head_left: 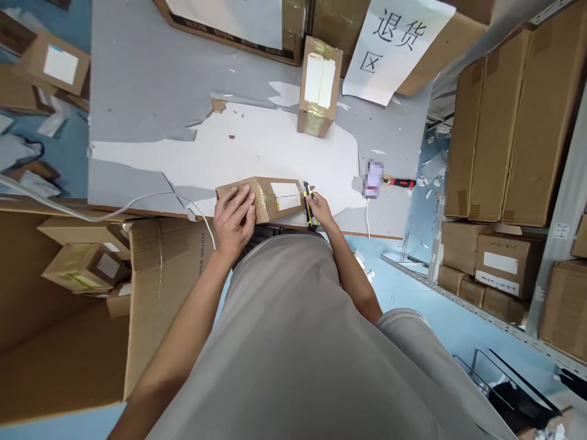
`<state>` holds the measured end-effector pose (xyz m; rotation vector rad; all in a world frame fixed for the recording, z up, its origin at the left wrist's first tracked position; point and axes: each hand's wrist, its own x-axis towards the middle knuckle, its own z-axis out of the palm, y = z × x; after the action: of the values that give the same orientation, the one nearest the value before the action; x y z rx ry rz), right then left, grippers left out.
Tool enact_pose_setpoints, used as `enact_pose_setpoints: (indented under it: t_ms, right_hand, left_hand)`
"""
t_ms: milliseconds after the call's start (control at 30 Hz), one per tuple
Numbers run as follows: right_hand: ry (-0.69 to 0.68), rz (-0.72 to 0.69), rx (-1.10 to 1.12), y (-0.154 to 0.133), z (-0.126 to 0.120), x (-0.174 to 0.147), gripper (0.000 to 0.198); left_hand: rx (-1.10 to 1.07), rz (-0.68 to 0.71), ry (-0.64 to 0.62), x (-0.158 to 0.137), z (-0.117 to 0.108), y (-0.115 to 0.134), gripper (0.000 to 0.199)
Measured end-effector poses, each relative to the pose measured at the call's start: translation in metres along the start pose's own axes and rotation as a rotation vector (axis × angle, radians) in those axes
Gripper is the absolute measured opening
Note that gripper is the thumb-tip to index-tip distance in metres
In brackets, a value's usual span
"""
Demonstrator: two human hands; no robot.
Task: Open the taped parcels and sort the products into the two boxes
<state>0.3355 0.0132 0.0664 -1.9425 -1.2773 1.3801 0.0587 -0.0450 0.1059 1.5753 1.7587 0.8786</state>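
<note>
A small cardboard box [266, 205] with a white label and clear tape lies at the near edge of the table. My left hand [235, 219] grips its left end, fingers bent over the top and side. In my right hand [320, 208] is a black and yellow utility knife [310, 211], held upright beside the box's right end. Whether its blade touches the cardboard I cannot tell. Further right on the table lie a blurred-out phone [373, 179] with a white cable and a tool with a red and black handle [403, 183].
Another taped box [320, 85] stands at the back of the worn table [147, 116], near larger cartons and a paper sign [397, 46]. A big open carton [160, 293] with parcels inside is at my left. Shelves of boxes [504, 134] line the right. A white cable [123, 206] crosses the left edge.
</note>
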Motion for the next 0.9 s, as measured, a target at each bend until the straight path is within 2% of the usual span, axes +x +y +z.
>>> enact_pose_setpoints:
  t_ms: [100, 200, 267, 400, 500, 600, 733, 800, 900]
  right_hand:
    - [-0.076, 0.114, 0.108, 0.0, 0.011, -0.004, 0.023]
    - [-0.04, 0.064, 0.034, -0.003, 0.006, -0.015, 0.025]
    - [0.035, 0.003, -0.081, -0.006, -0.006, -0.027, 0.028]
    - [0.188, -0.061, -0.291, -0.009, -0.035, -0.05, 0.033]
    - [0.237, -0.013, -0.385, -0.006, -0.046, -0.056, 0.034]
    - [0.248, 0.043, -0.405, 0.003, -0.049, -0.051, 0.032]
    - [0.268, 0.053, -0.3, 0.02, -0.058, -0.038, 0.037]
    - [0.309, 0.12, -0.3, 0.029, -0.064, -0.028, 0.038]
    - [0.368, 0.288, -0.429, 0.039, -0.07, -0.009, 0.044]
  left_hand:
    - [0.047, -0.011, 0.084, -0.009, -0.009, 0.001, 0.058]
    - [0.044, -0.011, 0.164, -0.01, -0.015, 0.002, 0.05]
    - [0.019, -0.065, 0.169, -0.005, -0.013, 0.001, 0.047]
    - [-0.099, -0.222, 0.061, 0.011, 0.013, -0.008, 0.053]
    - [-0.175, -0.249, -0.051, 0.021, 0.038, -0.017, 0.059]
    - [-0.189, -0.265, -0.086, 0.028, 0.052, -0.023, 0.053]
    - [-0.285, -0.397, -0.092, 0.03, 0.053, -0.023, 0.041]
    - [-0.378, -0.467, -0.101, 0.03, 0.051, -0.02, 0.037]
    - [-0.5, -0.545, -0.084, 0.027, 0.05, -0.013, 0.035]
